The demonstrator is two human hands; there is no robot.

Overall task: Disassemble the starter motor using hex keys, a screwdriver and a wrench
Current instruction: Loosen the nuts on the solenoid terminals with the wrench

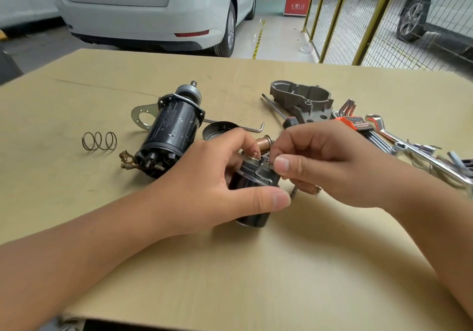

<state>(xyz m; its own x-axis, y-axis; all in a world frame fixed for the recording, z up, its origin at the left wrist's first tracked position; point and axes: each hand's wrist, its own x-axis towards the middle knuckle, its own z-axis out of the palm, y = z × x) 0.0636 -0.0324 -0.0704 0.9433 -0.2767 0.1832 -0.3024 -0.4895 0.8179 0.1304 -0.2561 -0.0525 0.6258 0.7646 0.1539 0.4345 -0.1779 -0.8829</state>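
Both hands [204,177] [330,166] clamped on solenoid [253,179] (spring [99,141], motor body [171,131] leftward).

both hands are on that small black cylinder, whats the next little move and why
Probably keep the left hand steady round the black cylinder while the right hand works loose the small part it pinches at the metal top. No tool is in hand; the screwdriver and hex keys lie beyond.

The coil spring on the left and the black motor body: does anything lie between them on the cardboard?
No. In the head view, only bare cardboard lies between the coil spring and the black motor body; its mounting plate lies farther back.
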